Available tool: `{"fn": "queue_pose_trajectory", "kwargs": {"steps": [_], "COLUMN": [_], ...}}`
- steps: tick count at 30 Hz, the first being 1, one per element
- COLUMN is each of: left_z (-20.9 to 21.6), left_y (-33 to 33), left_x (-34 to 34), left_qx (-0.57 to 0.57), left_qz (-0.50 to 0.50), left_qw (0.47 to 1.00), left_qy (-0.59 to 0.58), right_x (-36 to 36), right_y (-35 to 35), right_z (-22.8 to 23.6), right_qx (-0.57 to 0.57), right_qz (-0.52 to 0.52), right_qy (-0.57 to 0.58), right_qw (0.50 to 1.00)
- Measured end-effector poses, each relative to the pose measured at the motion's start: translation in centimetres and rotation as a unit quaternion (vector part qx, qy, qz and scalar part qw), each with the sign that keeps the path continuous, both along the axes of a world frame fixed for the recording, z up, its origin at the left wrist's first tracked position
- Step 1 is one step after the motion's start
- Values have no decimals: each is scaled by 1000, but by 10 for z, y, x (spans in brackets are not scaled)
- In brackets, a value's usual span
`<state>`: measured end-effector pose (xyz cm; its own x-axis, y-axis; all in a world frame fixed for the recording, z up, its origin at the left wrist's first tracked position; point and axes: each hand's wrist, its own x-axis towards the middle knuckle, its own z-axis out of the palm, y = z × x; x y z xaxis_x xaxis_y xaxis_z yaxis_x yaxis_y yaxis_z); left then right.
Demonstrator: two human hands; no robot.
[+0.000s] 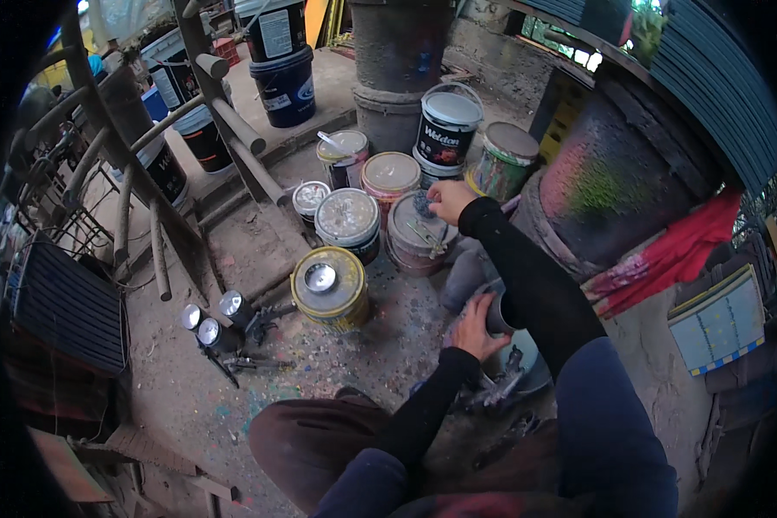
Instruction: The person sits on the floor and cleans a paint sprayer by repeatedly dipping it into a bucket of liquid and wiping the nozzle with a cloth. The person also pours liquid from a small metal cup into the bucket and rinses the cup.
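Speckled floor (315,380), cans (347,223) crowding it; left hand (473,332) grips a dark cup (498,314), right hand (451,203) pinches a blurry wad (423,205)!

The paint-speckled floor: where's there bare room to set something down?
Between the yellow-rimmed bucket, left hand and left knee, the speckled floor lies open. It's crowded behind, among the lidded cans, and at left, around the silver-topped cups.
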<state>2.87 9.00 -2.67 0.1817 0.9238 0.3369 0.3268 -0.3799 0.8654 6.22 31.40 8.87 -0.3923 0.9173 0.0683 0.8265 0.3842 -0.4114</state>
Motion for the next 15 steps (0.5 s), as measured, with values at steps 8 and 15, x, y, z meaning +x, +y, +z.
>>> {"fn": "queue_pose_trajectory", "kwargs": {"steps": [8, 15], "left_z": [-6, -4], "left_y": [-10, -6], "left_x": [3, 2], "left_qx": [-186, -7], "left_qz": [-27, 2], "left_qw": [981, 999], "left_qy": [-44, -36], "right_x": [-24, -21], "right_y": [91, 62], "right_z": [-153, -45], "right_qx": [-123, -30], "right_qz": [-145, -67], "right_qy": [-117, -143], "right_qw": [975, 987]}}
